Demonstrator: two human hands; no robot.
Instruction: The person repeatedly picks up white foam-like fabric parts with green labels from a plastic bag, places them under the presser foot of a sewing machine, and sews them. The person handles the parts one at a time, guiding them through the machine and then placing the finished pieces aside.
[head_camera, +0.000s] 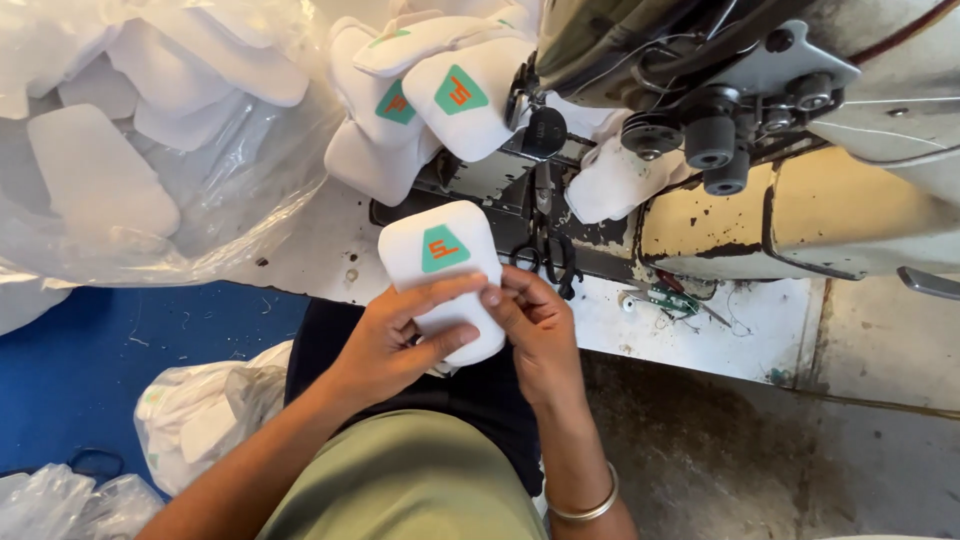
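Head view: single camera, looking down at both hands.
Left hand (400, 340): grip clamped on the white padded piece (447, 275), thumb over its front, fingers along its lower edge.
Right hand (540, 330): grip clamped on the right edge of the same piece, fingertips (492, 296) on its face.
White padded piece: held upright above the lap, just in front of the surface (320, 250); green patch (443, 249) with an orange mark faces up.
Sewing machine (760, 130): on the surface, beyond the hands.
Finished pieces (430, 90): stacked left of the machine head.
Scissors (545, 255): black, lying just beyond the right hand.
Plastic bag (130, 140): clear, holding plain white pieces, upper left.
Bangle (585, 508): on the right wrist.
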